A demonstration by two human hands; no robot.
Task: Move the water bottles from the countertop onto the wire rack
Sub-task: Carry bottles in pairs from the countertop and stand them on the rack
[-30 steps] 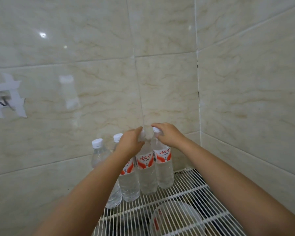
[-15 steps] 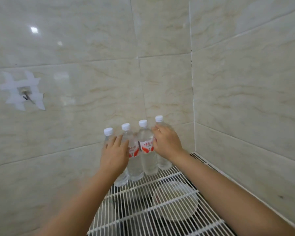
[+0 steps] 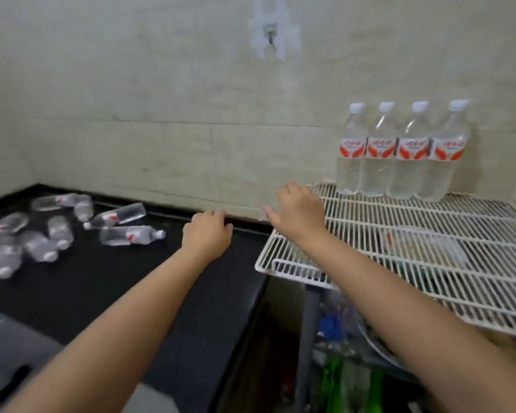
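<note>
— Bottles first: where do they stand?

— Four upright water bottles (image 3: 401, 150) stand in a row at the far edge of the white wire rack (image 3: 414, 234), against the tiled wall (image 3: 161, 114). They touch side by side, white caps up, red and white labels facing the near side.

— And the rest?

— Loose bottles (image 3: 42, 231) lie on their sides on the black countertop (image 3: 102, 281), at the far left, well apart from the rack. They are blurred, so an exact count cannot be given. Two of them (image 3: 125, 225) lie nearest the middle, close to the wall, caps pointing different ways.

— What do the hands hold?

— Nothing. The left hand (image 3: 206, 234) hangs over the countertop near the wall, its fingers loosely curled down and close together, with no bottle in them. The right hand (image 3: 300, 213) hovers over the far left corner of the rack, fingers relaxed and slightly spread, thumb pointing left; whether it touches the wires cannot be told.

— How do the rack and countertop sit?

— The rack is on the right, raised above the countertop level, its near left corner overhanging a gap. Below it, dim items show through the wires, among them something green (image 3: 352, 386) and something blue (image 3: 329, 323), too blurred to name.

— Anything on the wall?

— A small metal hook (image 3: 271, 40) on a pale adhesive patch, high up, left of the standing row.
</note>
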